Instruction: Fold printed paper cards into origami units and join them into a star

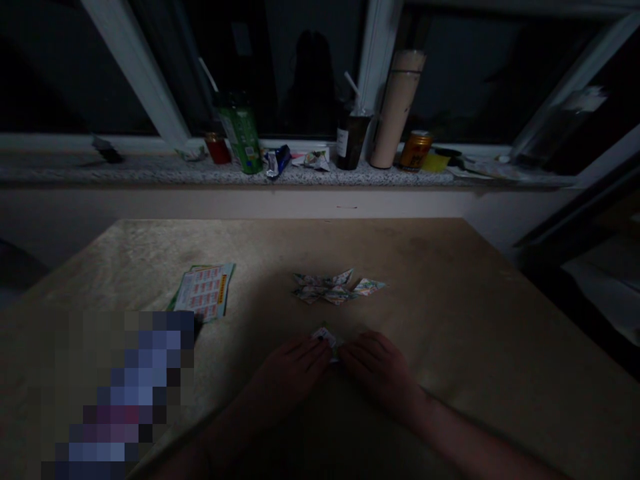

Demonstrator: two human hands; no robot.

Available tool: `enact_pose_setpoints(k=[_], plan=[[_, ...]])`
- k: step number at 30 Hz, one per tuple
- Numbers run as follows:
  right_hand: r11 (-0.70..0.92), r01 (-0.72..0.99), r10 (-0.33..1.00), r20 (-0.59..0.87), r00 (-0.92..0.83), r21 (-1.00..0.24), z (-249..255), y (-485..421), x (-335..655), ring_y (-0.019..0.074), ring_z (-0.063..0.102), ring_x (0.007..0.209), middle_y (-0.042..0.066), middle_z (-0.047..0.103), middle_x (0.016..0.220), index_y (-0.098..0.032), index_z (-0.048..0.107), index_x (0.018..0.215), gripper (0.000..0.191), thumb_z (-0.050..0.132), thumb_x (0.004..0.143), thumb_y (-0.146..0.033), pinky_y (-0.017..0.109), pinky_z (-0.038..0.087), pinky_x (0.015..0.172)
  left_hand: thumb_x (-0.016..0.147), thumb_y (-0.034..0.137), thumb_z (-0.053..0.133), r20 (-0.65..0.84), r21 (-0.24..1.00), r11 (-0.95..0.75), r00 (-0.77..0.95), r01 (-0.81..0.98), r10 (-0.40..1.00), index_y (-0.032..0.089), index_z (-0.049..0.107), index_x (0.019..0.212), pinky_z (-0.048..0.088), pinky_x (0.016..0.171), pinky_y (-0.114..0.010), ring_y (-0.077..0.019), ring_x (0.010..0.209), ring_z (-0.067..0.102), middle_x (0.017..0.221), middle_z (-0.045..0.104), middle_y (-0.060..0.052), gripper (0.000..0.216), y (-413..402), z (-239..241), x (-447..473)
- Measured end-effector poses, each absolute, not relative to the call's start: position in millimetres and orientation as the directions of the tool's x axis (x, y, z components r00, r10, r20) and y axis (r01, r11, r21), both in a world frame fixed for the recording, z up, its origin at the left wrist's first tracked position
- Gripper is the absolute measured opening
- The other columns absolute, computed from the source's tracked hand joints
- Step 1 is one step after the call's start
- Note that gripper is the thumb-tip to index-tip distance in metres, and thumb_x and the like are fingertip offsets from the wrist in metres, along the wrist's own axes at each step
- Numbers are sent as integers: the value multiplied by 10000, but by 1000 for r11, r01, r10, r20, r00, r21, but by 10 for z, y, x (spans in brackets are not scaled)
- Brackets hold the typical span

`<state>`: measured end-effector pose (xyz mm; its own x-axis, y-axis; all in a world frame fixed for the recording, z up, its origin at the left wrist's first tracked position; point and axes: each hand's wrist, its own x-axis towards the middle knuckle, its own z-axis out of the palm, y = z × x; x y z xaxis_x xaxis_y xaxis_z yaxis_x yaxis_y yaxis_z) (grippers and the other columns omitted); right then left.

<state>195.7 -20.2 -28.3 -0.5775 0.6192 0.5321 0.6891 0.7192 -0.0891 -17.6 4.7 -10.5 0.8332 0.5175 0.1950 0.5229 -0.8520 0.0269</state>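
Observation:
A small piece of folded printed paper (325, 335) lies on the brown table, its pale tip showing between my hands. My left hand (293, 363) has its fingers together on the paper's left side. From the right, my right hand (377, 363) keeps its fingers bunched against the paper's other edge. Both hands partly cover it, and the dim light hides the thumbs. Just beyond them sit several folded paper pieces (323, 290) in a cluster, with a pointed folded piece (370, 287) at the right end.
To the left lies a stack of printed sheets (204, 293), with a pixelated object (135, 380) nearer me. Along the granite windowsill (300, 179) stand a green container (243, 137), a dark cup with a straw (353, 140), a tall flask (397, 110) and a gold can (416, 150).

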Motion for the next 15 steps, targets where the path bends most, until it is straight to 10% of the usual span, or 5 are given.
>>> enact_pose_setpoints(k=[9, 15], plan=[[726, 585, 651, 635, -417, -360, -246, -295, 1994, 147, 624, 666, 22, 698, 775, -222, 568, 1084, 217, 480, 894, -164, 299, 459, 640, 949, 296, 405, 351, 420, -722, 635, 550, 688, 254, 644, 1014, 516, 778, -277, -136, 801, 672, 915, 725, 14, 251, 14, -59, -197], [590, 593, 779, 580, -238, -548, -210, -247, 1993, 152, 611, 585, 16, 676, 683, -219, 626, 948, 158, 478, 893, -222, 298, 469, 594, 901, 300, 481, 285, 514, -524, 441, 679, 851, 267, 531, 1189, 491, 894, -358, -192, 1036, 594, 1156, 629, -8, 294, -10, -102, -220]])
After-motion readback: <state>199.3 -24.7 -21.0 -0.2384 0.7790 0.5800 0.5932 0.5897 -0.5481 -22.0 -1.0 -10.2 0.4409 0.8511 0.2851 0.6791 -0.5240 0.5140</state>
